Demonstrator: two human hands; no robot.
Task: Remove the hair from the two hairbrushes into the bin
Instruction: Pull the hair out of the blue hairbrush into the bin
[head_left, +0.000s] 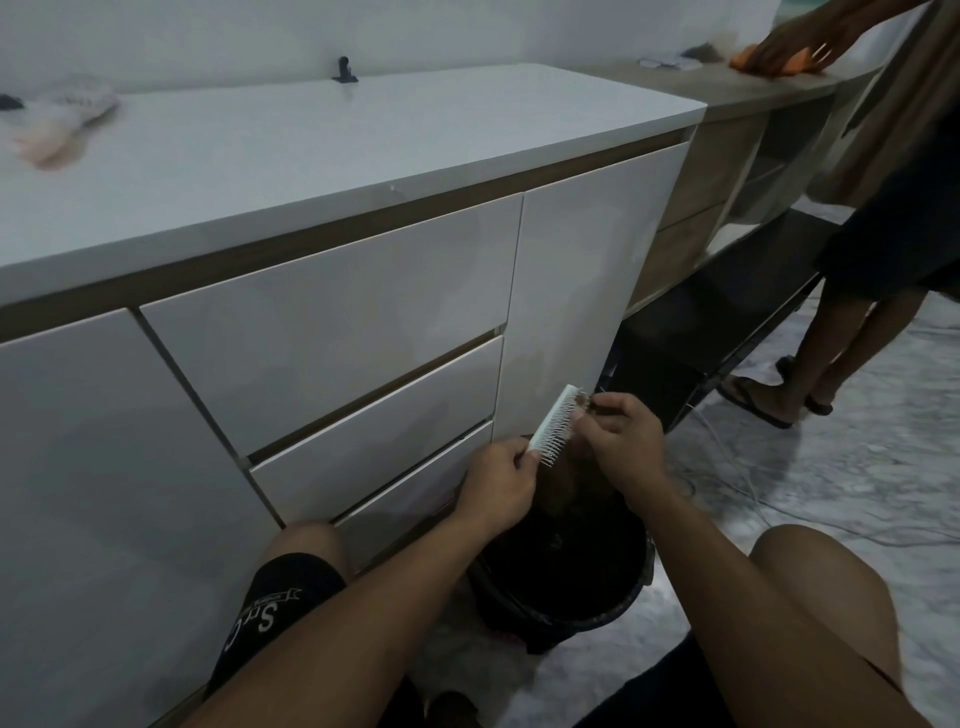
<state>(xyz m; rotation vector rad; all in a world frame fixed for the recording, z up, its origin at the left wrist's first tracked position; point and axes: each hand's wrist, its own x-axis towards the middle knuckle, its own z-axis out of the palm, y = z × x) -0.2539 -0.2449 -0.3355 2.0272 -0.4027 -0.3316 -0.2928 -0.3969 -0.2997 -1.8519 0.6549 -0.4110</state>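
Holding the white hairbrush (557, 425) by its handle, left hand (500, 487) grips tight. Right hand (621, 435) pinches hair (583, 401) at the brush's 1 o'clock end, above the black bin (566, 587).

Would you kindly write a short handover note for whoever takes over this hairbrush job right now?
Left hand: grip on the white hairbrush by its handle, held above the black bin.
Right hand: fingertips pinching hair at the bristles near the brush tip.
Done: some hair seems already in the bin.
Left: finish this brush, then do the second; a blurred one on the white counter may be it.
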